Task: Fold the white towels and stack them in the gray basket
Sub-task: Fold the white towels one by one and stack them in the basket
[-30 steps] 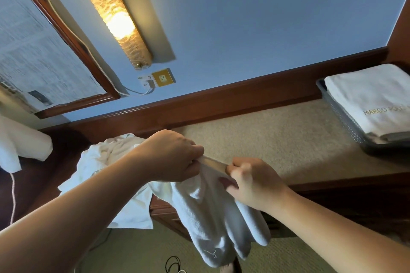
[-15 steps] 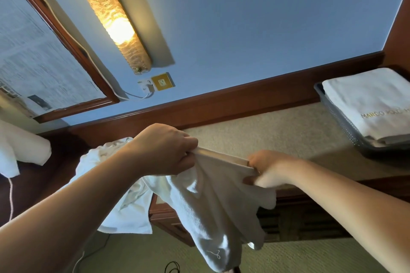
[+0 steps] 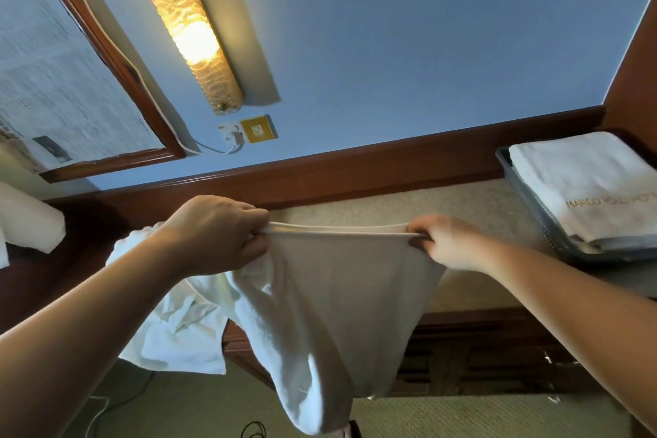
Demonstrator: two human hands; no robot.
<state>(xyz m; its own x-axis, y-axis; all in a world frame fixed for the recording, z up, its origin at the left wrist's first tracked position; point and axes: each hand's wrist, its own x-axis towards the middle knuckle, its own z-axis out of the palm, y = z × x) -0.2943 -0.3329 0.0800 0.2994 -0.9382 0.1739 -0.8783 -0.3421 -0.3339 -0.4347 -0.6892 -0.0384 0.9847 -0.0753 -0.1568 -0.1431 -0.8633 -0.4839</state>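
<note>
Single head-worn view, tilted, facing forward and down, close over hands (image 3: 220, 235)

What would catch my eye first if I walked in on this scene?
Most likely the white towel stretched in mid-air at the centre, its top edge pinched between the left hand and the right hand while the rest hangs down. Next, the glowing wall lamp at upper left, and at far right the gray basket already holding a folded towel with gold lettering.
</note>
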